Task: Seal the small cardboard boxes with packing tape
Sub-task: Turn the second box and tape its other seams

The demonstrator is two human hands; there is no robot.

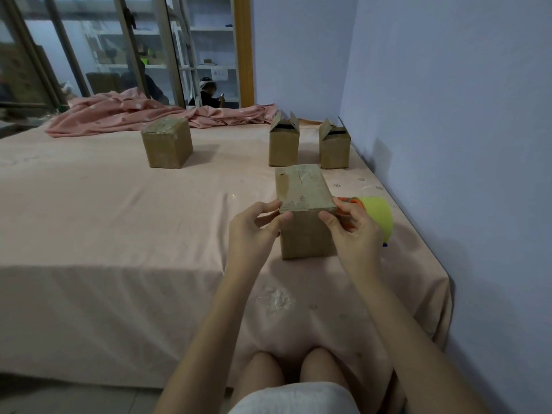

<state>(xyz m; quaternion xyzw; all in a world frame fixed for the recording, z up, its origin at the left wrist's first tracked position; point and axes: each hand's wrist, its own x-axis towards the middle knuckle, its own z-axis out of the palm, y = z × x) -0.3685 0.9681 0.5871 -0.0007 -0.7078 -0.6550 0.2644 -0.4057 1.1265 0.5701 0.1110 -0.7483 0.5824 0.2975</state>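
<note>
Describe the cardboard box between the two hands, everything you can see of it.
The nearest box is plain brown cardboard, upright on the pink sheet. Its top flaps are closed and look covered with glossy clear tape. The left hand pinches its near left top corner, and the right hand touches the near right corner. A yellow and orange tape dispenser lies just to its right, behind the right hand.

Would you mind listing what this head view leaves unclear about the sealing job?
- Tape dispenser: mostly hidden behind the right hand; its roll is unseen.
- Near box: far and underside seams face away.
- Two open boxes: contents hidden by flaps.
</note>
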